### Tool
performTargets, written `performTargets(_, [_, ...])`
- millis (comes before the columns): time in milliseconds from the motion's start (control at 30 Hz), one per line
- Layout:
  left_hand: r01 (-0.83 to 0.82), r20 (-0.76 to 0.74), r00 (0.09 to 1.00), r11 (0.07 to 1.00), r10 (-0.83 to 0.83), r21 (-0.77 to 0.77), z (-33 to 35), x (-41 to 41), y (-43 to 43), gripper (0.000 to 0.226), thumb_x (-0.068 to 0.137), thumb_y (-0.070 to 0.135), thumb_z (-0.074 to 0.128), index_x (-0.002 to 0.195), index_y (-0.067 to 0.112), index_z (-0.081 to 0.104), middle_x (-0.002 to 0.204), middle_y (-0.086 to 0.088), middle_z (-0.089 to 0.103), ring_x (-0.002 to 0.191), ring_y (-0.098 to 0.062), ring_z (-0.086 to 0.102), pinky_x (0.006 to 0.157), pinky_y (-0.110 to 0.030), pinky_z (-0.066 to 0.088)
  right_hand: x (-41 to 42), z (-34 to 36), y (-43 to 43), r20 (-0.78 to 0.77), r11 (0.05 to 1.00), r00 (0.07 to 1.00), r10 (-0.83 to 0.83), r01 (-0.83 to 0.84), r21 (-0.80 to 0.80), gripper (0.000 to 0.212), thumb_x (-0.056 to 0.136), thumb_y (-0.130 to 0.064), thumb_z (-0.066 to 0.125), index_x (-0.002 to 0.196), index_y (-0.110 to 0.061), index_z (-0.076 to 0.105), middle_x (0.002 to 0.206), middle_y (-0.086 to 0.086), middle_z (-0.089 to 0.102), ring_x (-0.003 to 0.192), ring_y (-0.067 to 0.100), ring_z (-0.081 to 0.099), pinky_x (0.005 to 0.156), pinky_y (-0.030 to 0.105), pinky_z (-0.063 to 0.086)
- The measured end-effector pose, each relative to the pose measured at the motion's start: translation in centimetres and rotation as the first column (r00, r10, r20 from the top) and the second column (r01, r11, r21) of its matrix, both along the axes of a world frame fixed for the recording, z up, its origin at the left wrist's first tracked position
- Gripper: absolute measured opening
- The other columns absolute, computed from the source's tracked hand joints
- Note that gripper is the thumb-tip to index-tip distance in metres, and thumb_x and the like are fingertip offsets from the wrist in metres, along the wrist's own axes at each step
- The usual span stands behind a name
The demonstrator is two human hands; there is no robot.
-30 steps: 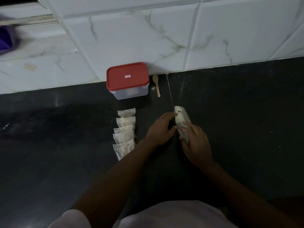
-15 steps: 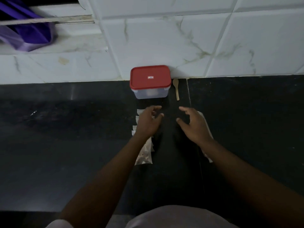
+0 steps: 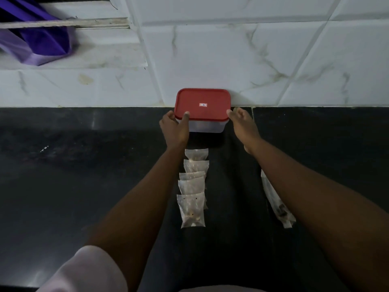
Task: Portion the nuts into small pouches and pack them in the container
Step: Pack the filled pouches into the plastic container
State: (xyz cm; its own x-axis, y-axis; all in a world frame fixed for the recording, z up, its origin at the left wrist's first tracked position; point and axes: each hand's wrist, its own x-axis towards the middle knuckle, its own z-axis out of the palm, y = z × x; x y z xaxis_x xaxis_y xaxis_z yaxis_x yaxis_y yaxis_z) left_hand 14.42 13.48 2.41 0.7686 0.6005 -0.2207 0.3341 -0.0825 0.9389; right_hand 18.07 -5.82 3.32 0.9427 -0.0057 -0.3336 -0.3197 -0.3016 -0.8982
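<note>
Far to the left of the container and above it, a purple cloth (image 3: 35, 39) hangs over a pale ledge (image 3: 94, 60) set in the white, marble-veined tile wall (image 3: 294, 60). The dark surface (image 3: 73, 165) runs from the foot of that wall towards the person, whose white sleeve (image 3: 84, 268) shows well below and left of the container. The left hand (image 3: 175, 128) grips the container's near left corner: its thumb lies over the edge of the red lid (image 3: 202, 104) and its fingers curl round the left side. The container (image 3: 207, 126), a clear rectangular box, stands on the surface with its back against the wall and its lid on. Just in front of it, between the two forearms, five small clear pouches (image 3: 192, 186) lie in a row leading away from it towards the person, each overlapping the next, with dark nuts visible in the one farthest from the container. The right hand (image 3: 242, 125) is at the container's near right corner, fingers close together and nearly straight along that side, the thumb tip touching the lid's edge; it does not clasp the box. In front of the container and to its right, a longer clear bag (image 3: 275, 205) with nuts at its end lies on the surface, partly hidden under the right forearm.
</note>
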Motion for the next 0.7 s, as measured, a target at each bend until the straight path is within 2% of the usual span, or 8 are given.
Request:
performTargets(67, [-0.062,-0.021,0.998,0.998,0.062,-0.012,-0.1,1.0,0.3,0.061,0.092,0.042,0.071,0.140,0.011,0.049,0.136,-0.009,0.054,0.120,-0.021,0.060,0.104,-0.041,0.053,0.9,-0.4,0.6,-0.020,1.000,1.000,0.002,-0.001,0.010,0.064,0.103,-0.051,0.051,0.155,-0.018,0.037,0.146,-0.001,0.050,0.134,0.018,0.048,0.101,0.032,0.039])
performTargets(133, [-0.047,-0.054,0.998,0.997,0.044,-0.057,-0.2,1.9,0.7,0.061,0.097,0.038,0.068,0.146,0.011,0.044,0.142,-0.009,0.052,0.125,-0.022,0.057,0.107,-0.041,0.051,1.8,-0.9,1.3,-0.033,0.999,0.999,0.001,0.001,0.035,0.055,0.103,-0.051,0.049,0.148,-0.019,0.045,0.129,-0.004,0.058,0.122,0.016,0.055,0.087,0.030,0.044])
performTargets(233, [0.051,-0.072,0.995,0.987,-0.063,-0.152,-0.6,2.8,1.3,0.055,0.101,0.039,0.059,0.148,0.013,0.046,0.139,-0.004,0.059,0.123,-0.019,0.058,0.109,-0.043,0.049,2.9,-1.3,2.1,-0.030,0.999,1.000,-0.009,0.010,0.052,0.051,0.104,-0.050,0.047,0.145,-0.021,0.048,0.132,0.000,0.059,0.113,0.014,0.058,0.075,0.023,0.044])
performTargets(400, [0.129,-0.100,0.983,0.970,-0.152,-0.204,-1.1,3.6,1.9,0.046,0.107,0.033,0.046,0.150,0.016,0.046,0.139,-0.005,0.060,0.126,-0.023,0.058,0.110,-0.048,0.048,4.0,-1.9,2.8,-0.029,0.998,0.999,-0.027,0.028,0.060,0.047,0.106,-0.038,0.048,0.149,-0.021,0.045,0.145,0.003,0.050,0.119,0.016,0.057,0.080,0.023,0.045])
performTargets(567, [0.174,-0.072,0.979,0.964,-0.192,-0.201,-0.1,2.4,1.5,0.043,0.109,0.021,0.041,0.152,0.014,0.045,0.142,-0.007,0.058,0.130,-0.024,0.055,0.113,-0.047,0.045,3.4,-1.6,2.2,-0.048,0.998,0.998,-0.042,0.045,0.051,0.045,0.106,-0.029,0.049,0.150,-0.021,0.044,0.133,0.002,0.059,0.106,0.012,0.059,0.076,0.025,0.046])
performTargets(700, [0.204,-0.022,0.977,0.962,-0.212,-0.183,1.4,-0.1,-0.2,0.043,0.110,0.022,0.042,0.152,0.015,0.043,0.142,-0.005,0.056,0.128,-0.020,0.054,0.111,-0.042,0.047,1.1,0.2,0.4,-0.012,0.997,0.998,-0.060,0.061,0.047,0.043,0.107,-0.027,0.048,0.149,-0.022,0.045,0.129,-0.003,0.060,0.109,0.012,0.058,0.084,0.029,0.048])
